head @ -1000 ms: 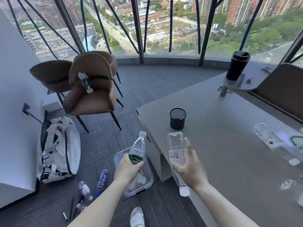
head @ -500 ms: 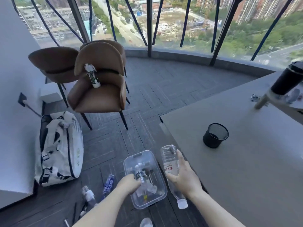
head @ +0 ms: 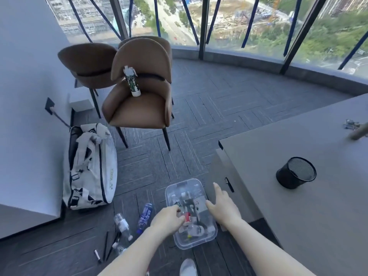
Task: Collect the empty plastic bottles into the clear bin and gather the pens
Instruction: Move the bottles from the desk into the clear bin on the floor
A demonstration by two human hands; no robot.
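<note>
A white shoe toe [head: 188, 266] was seen at six o'clock. Just beyond, the clear bin [head: 207, 239], rounded and glossy, was set on dark ribbed carpet, hard against the table's base at three o'clock. The left hand [head: 168, 220] was lowered over the bin's near-left rim, fingers curled on a red-labelled bottle [head: 186, 217] among crumpled clear bottles. The right hand [head: 224, 208] was held flat at the right rim, fingers spread, nothing gripped. At nine o'clock, two loose bottles [head: 123, 226] and thin dark pens [head: 105, 243] were scattered on open floor. A black mesh cup [head: 296, 172] was stood on the matte grey table [head: 298, 216]. Farther off, a bottle [head: 131, 82] was lodged in a smooth brown chair [head: 139, 100].
</note>
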